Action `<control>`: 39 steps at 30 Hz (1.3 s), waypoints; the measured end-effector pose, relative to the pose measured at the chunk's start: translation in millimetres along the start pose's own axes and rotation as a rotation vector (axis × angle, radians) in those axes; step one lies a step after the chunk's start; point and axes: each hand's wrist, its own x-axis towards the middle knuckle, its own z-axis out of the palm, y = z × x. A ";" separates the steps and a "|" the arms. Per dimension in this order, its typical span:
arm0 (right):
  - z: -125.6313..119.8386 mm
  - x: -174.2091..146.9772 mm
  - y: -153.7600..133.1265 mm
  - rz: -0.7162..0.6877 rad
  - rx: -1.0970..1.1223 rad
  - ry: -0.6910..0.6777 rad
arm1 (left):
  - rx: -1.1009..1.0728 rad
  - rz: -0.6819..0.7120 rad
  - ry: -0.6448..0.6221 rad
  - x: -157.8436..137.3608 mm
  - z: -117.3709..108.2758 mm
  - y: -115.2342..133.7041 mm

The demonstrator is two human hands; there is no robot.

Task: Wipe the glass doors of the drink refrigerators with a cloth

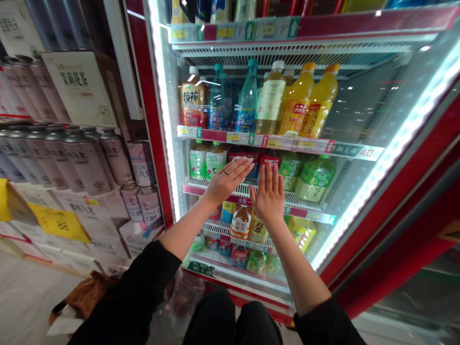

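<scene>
Both my hands are stretched out in front of a lit drinks fridge, palms turned away from me. My left hand (229,181) has its fingers straight and pointing right, and holds nothing. My right hand (270,194) points upward, flat, with the thumb apart. They hover before the third shelf, near dark red packs (269,159) partly covered by my fingers. Left of them stand green-labelled white bottles (215,160), and to the right are green tea bottles (315,178). Whether my palms touch anything is hidden.
A shelf above holds blue bottles (247,103) and orange drinks (297,103). Lower down are an amber bottle (241,223) and other drinks. Metal cans (86,155) and boxes fill the display at left. A brown bag (84,294) and clear plastic (183,297) lie low.
</scene>
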 end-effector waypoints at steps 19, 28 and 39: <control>17.2 2.8 -53.8 -0.102 0.088 -0.018 | 0.030 -0.204 0.145 -13.6 -19.9 -45.3; 27.6 19.6 -78.3 -0.082 0.038 -0.021 | 0.034 -0.303 0.140 -61.9 -10.5 -18.2; 22.2 23.3 -90.9 -0.127 0.059 -0.002 | 0.052 -0.374 0.345 -53.8 -31.5 -92.1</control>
